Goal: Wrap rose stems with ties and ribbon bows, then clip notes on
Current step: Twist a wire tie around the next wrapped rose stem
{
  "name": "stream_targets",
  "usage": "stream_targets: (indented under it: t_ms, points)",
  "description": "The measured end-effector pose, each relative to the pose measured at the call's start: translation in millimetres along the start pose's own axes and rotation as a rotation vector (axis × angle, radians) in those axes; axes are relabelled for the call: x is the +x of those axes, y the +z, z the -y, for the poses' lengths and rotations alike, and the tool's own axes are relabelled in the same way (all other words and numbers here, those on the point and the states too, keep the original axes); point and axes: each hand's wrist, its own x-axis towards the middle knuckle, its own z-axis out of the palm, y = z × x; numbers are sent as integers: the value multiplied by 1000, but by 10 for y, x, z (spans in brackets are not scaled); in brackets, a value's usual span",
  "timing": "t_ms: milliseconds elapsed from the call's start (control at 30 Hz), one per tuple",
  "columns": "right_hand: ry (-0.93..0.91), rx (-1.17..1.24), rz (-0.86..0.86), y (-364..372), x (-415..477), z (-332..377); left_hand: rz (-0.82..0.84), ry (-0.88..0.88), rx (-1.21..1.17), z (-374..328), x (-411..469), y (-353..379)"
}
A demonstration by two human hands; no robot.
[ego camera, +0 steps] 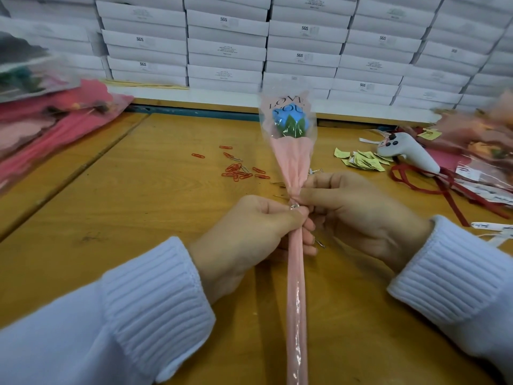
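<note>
Head view: the wrapped rose [288, 126] stands nearly upright at the middle of the tabletop [138, 190], its blue bloom at the far end under clear film and its long pink-sleeved stem running toward the near edge. The left hand [249, 237] is curled round the stem just below the gathered neck. The right hand [358, 212] pinches that neck with thumb and fingertips, right where a silvery wire tie [294, 207] circles it.

The piece looks very light. Its paper and film are soft, crinkly and likely slippery, and the bloom would crush easily. The stiff stem below the neck is the sound place to grip, with only fingertips working at the tie.

Red paper clips [241, 172] lie scattered just left of the rose. Yellow notes [363, 161] and a red ribbon [416, 182] wait to the right.
</note>
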Motion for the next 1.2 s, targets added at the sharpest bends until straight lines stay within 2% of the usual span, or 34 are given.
stream_targets:
  t_ms: [300,500,567,733,833,900,1067,1200]
  points:
    - [40,-9,30,-11,-4,-16,-14,56,193,11,-15,29]
    - [68,238,107,-58,28,-13,39,92,248,27,-11,32]
    - [69,247,117,-64,20,6,33,109,298,46,-2,23]
    - [52,-62,-22,-28,0,22,-91,190,545,107,20,41]
    - [36,-140,-38,-4,-11,15,-171,254,671,121,16,46]
    - [33,-150,-51,-4,-7,8,-183,267,664,127,20,42]
    - [29,-63,-30,-39,-11,41,-102,194,465,86,27,53]
    - [27,-48,-9,-52,-6,34,-125,154,332,86,54,22]
